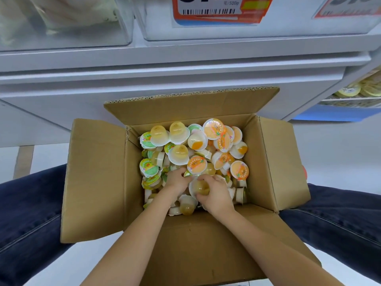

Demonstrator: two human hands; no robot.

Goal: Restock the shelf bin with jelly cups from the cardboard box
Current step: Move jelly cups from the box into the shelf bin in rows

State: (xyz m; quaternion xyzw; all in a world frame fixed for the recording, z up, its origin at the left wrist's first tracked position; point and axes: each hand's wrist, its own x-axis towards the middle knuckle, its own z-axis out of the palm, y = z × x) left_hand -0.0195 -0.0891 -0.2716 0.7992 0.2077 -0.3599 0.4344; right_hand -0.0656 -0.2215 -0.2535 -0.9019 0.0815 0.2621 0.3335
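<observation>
An open cardboard box [97, 178] stands on the floor between my knees, holding several jelly cups [179, 133] with orange or green lids, many lying upside down. Both hands are down inside it near the front. My right hand [216, 193] curls round an upturned amber jelly cup [200, 187]. Just to its left, my left hand [175, 180] digs into the pile with fingers bent among the cups; what it holds is hidden. A clear shelf bin [156, 27] with an orange price tag sits above on the shelf.
A white shelf edge [165, 58] runs across above the box. Another clear bin [82, 27] stands at upper left, and a bin of yellow-lidded cups [358, 89] at right. My dark-trousered legs [31, 203] flank the box on both sides.
</observation>
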